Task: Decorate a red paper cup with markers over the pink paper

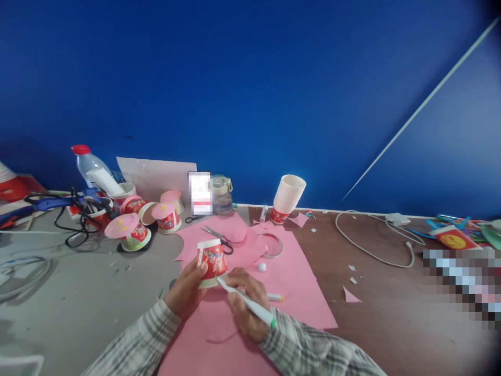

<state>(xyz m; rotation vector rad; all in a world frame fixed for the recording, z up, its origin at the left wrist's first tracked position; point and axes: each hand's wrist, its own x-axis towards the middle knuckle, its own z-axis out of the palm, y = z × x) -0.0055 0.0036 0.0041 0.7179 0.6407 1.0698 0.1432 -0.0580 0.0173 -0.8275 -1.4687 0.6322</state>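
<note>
My left hand (187, 293) is wrapped round a red printed paper cup (212, 262), which stands upside down on a sheet of pink paper (297, 284). My right hand (246, 305) grips a white marker with a green end (250, 307), its tip touching the cup's rim where it meets the paper. Both sleeves are checked grey. Scissors (219, 238) lie on the pink paper just beyond the cup. A white marker cap (262, 267) and a second marker (275, 297) lie to the right of my hands.
Several cups topped with pink paper (131, 230) stand at the back left beside a plastic bottle (91, 169) and a blue tool with black cords (58, 203). A stack of paper cups (287, 198) leans at the back. A white cable (376, 240) and paper scraps lie at the right.
</note>
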